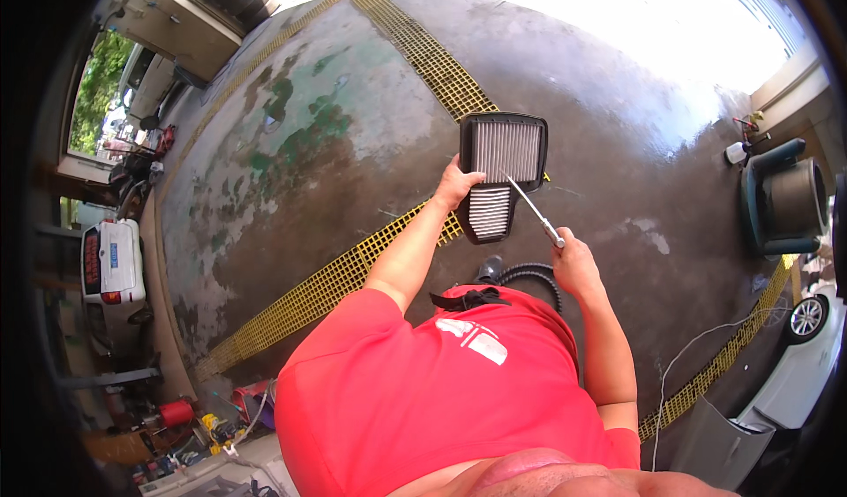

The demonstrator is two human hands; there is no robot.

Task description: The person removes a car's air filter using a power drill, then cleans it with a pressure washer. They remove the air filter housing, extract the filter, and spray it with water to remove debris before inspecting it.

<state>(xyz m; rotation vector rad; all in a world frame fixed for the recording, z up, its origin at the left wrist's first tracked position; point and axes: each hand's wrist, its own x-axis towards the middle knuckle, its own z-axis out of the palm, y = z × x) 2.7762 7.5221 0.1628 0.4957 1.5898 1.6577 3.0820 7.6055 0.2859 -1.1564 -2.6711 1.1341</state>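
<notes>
Pinching the pleated air filter (509, 151) at nine o'clock, left hand (456, 185) held it twelve o'clock of torso (441, 391); right hand (575, 263) gripped apparent blow gun (549, 228) at five. Steady strokes along pleats (490, 210) seemed best.

Left hand (456, 185) holds pleated filter (509, 149), right hand (574, 263) slim wand (548, 227)

Black-rimmed filter (507, 149) striped grey-white, silver wand (540, 216), red shirt (415, 400), yellow-gridded grating (423, 58)
</notes>
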